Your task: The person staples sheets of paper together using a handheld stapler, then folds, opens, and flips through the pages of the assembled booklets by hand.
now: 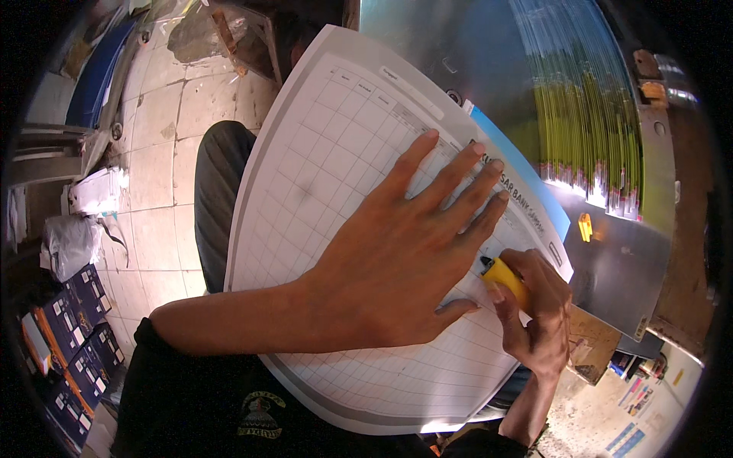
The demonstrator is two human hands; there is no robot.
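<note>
The large white sheet [305, 191] with the printed grid lay across your lap, one trousered knee [221, 191] showing just beyond its left edge. Your left hand [405, 256] was laid over the middle of the sheet, palm down, its fingers apart and pointing at the printed heading, the thumb well away from them. Your right hand [538, 305] was at the sheet's right side, its fingers and thumb clamped on a yellow tool [505, 282] whose dark tip pointed toward your left hand; whether that tip touched the sheet, you could not have told from this view. A blue sheet [510, 143] stuck out from under the heading edge, and past it were a metal table [615, 263], a row of green booklets [588, 114] and a small yellow clip [586, 227]. To do this well, it probably paid to press evenly through the spread palm so the sheet could not slide or crease. With the tip so near your little finger, a wider gap between the two hands would likely have been safer, and a light, steady grip better than a hard squeeze.
</note>
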